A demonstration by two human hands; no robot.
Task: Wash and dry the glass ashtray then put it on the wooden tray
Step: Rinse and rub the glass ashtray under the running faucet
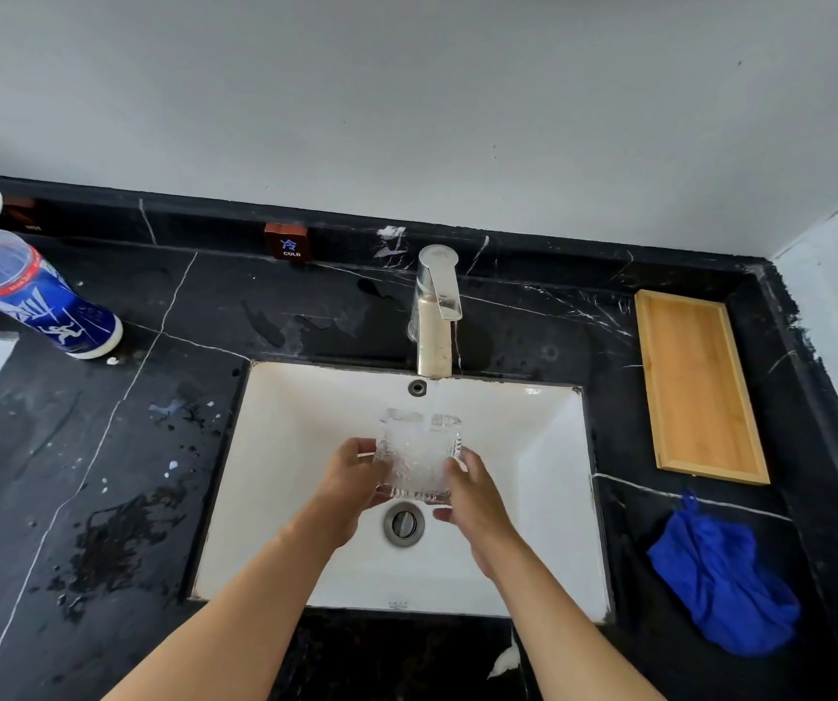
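Both hands' grip is clamped on the glass ashtray (418,457): left hand (351,483) and right hand (477,498) on its sides. Clear, ribbed, square, it sits under the faucet (436,316) stream, over the white sink (553,447). The wooden tray (700,387) lies far right on the counter (103,447), with nothing in it.

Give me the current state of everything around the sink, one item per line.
Clear cut-glass ashtray: held over the basin, water running into it.
Left hand: grip on the ashtray's left side.
Right hand: grip on its right side.
Chrome faucet: running.
White rectangular sink: drain stopper looks open.
Rectangular wooden tray: empty, on the counter right of the sink.
Crumpled blue cloth: unused, in front of the tray.
Black marble counter: wet patches.
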